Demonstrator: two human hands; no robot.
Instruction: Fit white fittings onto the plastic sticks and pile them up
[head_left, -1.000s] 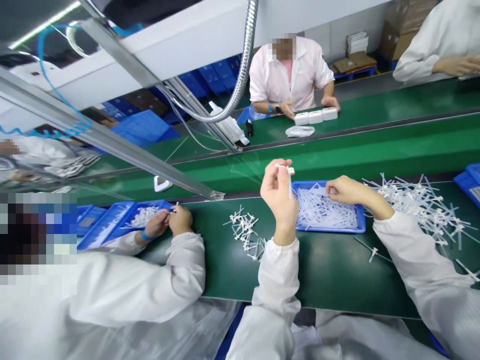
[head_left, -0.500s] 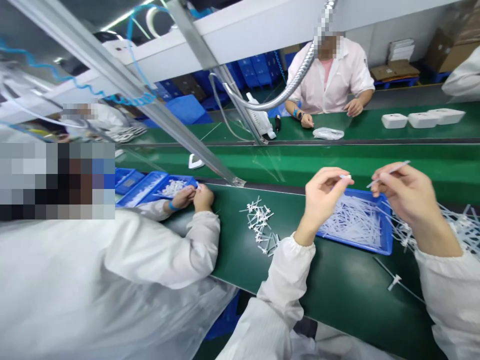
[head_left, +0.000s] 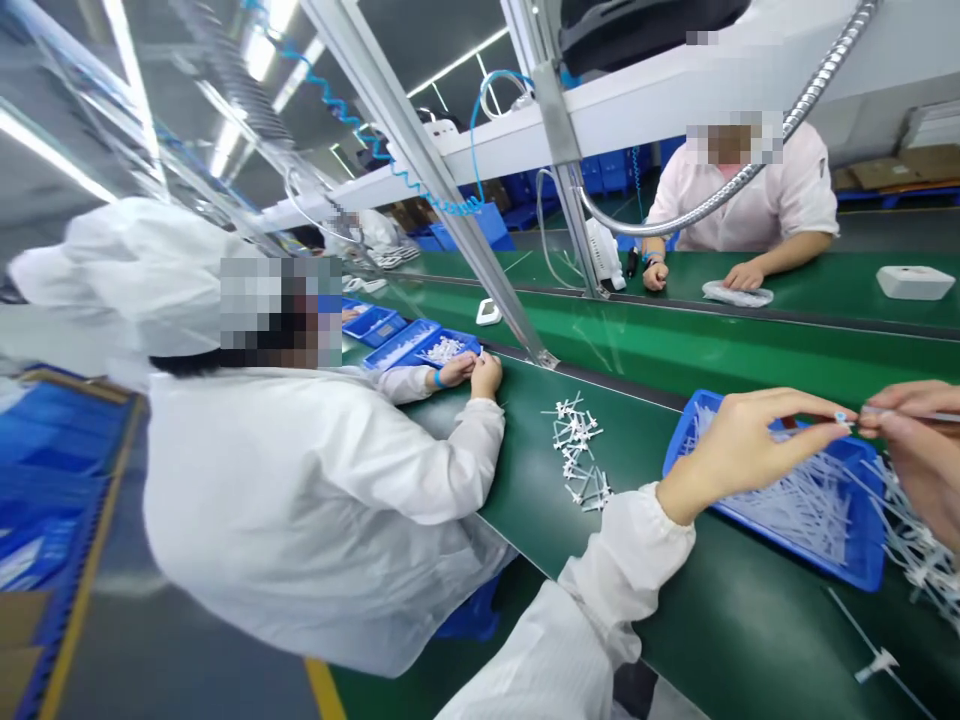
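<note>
Over the tray, my left hand (head_left: pixel 739 440) pinches a small white plastic connector (head_left: pixel 843 418) between thumb and fingertips. My right hand (head_left: pixel 915 425), at the right edge of the view, is closed on a thin translucent tube (head_left: pixel 946 416). Its tip is close to the connector; whether they touch I cannot tell. Below both hands stands a blue tray (head_left: pixel 870 575) full of loose cut tubes (head_left: pixel 806 505). To its right lies a heap of tubes with white connectors (head_left: pixel 919 560). A single connector with tubes (head_left: pixel 879 664) rests nearer me on the green bench.
Left of the tray lies a pile of connectors with short tubes (head_left: pixel 577 440). A co-worker in white (head_left: pixel 322 470) sits at my left beside blue bins (head_left: pixel 405 345). Another person (head_left: pixel 750 200) works across the bench. A metal post (head_left: pixel 480 270) slants down to the bench.
The view has swung left, so the bench appears further right. My hands have come closer together, bringing the tube near the connector. The person opposite now touches the bagged item.
</note>
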